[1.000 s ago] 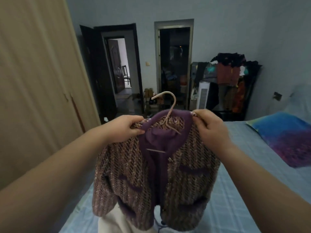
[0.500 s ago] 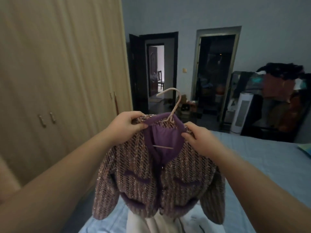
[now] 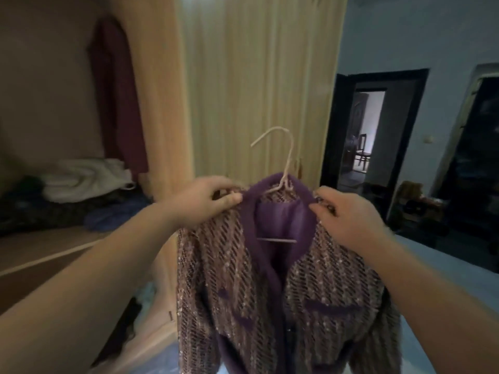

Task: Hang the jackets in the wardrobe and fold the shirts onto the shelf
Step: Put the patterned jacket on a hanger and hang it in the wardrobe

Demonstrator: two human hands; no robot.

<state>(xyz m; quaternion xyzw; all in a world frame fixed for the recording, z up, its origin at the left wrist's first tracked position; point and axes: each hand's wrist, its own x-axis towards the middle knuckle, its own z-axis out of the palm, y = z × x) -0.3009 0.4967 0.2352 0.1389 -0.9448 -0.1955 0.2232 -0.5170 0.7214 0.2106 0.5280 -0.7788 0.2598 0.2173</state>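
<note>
Jacket (image 3: 270,292) hangs on a pale hanger (image 3: 286,168), held in the air in front of the wardrobe (image 3: 259,85), facing its closed door and just right of the open bay. Left hand (image 3: 213,201) pinches the left shoulder beside the collar, fingers curled on cloth; right hand (image 3: 348,220) grips the right shoulder the same way. Neither hand is on the hook, which stands free above the collar. Risk 1: with the grip on cloth only, the hanger can tip inside the jacket, and a shoulder can slip off its arm once one hand lets go to steer the hook. Risk 2: the rail is out of view, so the hook may miss it if lifted blind. Risk 3: the sleeves hang loose and may catch on the upright edge (image 3: 162,117), which stands between jacket and bay. Inside the bay, a dark red garment (image 3: 116,98) hangs near that edge and takes up room; below it a white bundle (image 3: 86,179) and dark clothes (image 3: 54,209) lie heaped on the shelf (image 3: 48,249). Bed (image 3: 459,271) lies to the right; an open doorway (image 3: 370,130) shows beyond.
</note>
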